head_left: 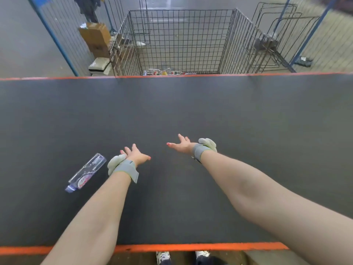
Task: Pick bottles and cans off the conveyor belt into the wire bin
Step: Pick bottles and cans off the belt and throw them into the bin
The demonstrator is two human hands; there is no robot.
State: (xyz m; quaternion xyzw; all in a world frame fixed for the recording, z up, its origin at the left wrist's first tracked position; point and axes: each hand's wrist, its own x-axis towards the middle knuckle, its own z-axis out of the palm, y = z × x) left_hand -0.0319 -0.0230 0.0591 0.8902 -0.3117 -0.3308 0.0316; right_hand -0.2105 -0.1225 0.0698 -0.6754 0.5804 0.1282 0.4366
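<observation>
– over the middle of the belt (191, 111), what is seen of the hands?
– both bare arms are stretched out above the dark surface. the left hand (136, 154) is held with its fingers spread wide, and nothing is gripped. the right hand (181, 144) is spread wide as well, thumb pointed left, and nothing is held. a grey wristband (125, 167) with a white pad is worn on each wrist.
– where is the bottle (86, 172) found?
– it is laid on its side on the belt, towards the near left corner, just beside the left wrist but not touched. clear plastic and a red-and-white label can be made out.
– and the wire bin (181, 41)?
– it is set just beyond the far edge. a few coloured items are glimpsed at its bottom, too small to be told apart. cardboard boxes (95, 33) are stacked to its left, and two shoes (162, 257) are seen below the orange strip (191, 247) at the near edge.
</observation>
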